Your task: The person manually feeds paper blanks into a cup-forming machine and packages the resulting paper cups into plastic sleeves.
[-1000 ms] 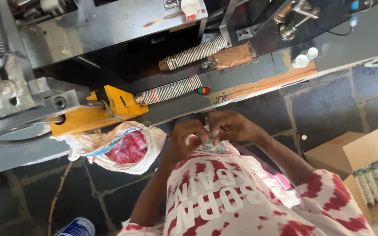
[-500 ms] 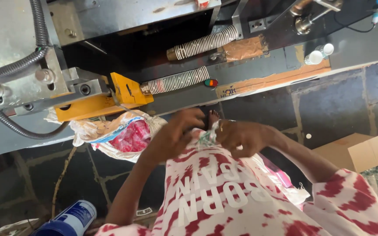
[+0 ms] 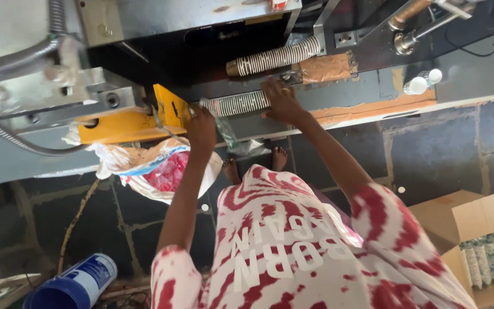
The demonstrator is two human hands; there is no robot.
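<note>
A row of nested white paper cups point(image 3: 236, 103) lies sideways on the grey machine's ledge point(image 3: 373, 109). My right hand point(image 3: 281, 98) grips the right end of this row. My left hand point(image 3: 201, 123) is at the row's left end and pinches a clear plastic sleeve point(image 3: 226, 133), which hangs down crumpled below the cups. Both arms reach out from my red-and-white patterned shirt point(image 3: 293, 246). My bare feet point(image 3: 254, 163) show on the dark tiled floor below the hands.
A second row of cups point(image 3: 275, 57) rests higher on the machine. Left of my hands are a yellow bracket point(image 3: 122, 125) and a white bag with red contents point(image 3: 155, 167). A blue can point(image 3: 78, 281) lies bottom left. An open cardboard box point(image 3: 481, 220) holds wrapped cups.
Both hands have moved from in front of my chest, where they worked the plastic, up to the cup row on the machine. The view has shifted slightly.
</note>
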